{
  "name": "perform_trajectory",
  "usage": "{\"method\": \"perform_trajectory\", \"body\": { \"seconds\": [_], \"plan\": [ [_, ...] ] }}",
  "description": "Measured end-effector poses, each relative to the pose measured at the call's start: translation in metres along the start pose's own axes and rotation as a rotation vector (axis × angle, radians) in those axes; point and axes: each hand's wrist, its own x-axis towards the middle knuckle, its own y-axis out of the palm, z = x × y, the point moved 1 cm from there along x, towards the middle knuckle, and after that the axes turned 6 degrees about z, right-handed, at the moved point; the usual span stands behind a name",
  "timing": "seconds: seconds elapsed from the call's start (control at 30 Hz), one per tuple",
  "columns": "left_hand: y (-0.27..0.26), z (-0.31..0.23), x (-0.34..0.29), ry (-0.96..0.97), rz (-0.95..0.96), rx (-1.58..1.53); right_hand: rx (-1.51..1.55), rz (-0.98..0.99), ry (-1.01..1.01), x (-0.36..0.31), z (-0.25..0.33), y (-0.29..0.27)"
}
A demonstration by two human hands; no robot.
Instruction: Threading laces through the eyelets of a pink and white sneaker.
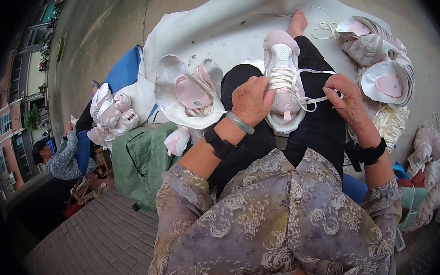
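A pink and white sneaker upper [281,58] lies between my thighs, toe pointing away from me, with white lacing across its tongue. My left hand [252,101] is closed on its left edge near the eyelets. To the right, my right hand [346,98] pinches the white shoelace [316,100], which runs out from the upper's right side. Another stretch of lace arcs above it toward the same hand. The fingertips of my left hand are partly hidden against the upper.
Nested stacks of uppers stand at left [189,91] and right [388,79] on a white sheet [213,32]. A bundle of white laces [391,122] lies by my right forearm. A green bag [143,155] is at my left; farther left sits another person [65,154].
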Motion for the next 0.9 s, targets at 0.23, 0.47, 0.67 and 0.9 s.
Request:
{"method": "perform_trajectory", "body": {
  "seconds": [0.23, 0.47, 0.67, 0.9],
  "plan": [
    [0.015, -0.004, 0.001, -0.081, 0.037, 0.08, -0.324, -0.059, -0.263, 0.037, -0.003, 0.048],
    [0.017, -0.002, 0.007, -0.024, -0.006, 0.119, -0.39, 0.062, -0.293, 0.021, 0.017, 0.032],
    [0.018, 0.004, 0.001, 0.096, -0.101, 0.11, -0.252, 0.573, -0.069, 0.0, 0.058, 0.03],
    [0.01, -0.004, 0.013, 0.322, -0.147, 0.187, -0.465, 0.073, -0.041, 0.026, 0.035, 0.052]
  ]
}}
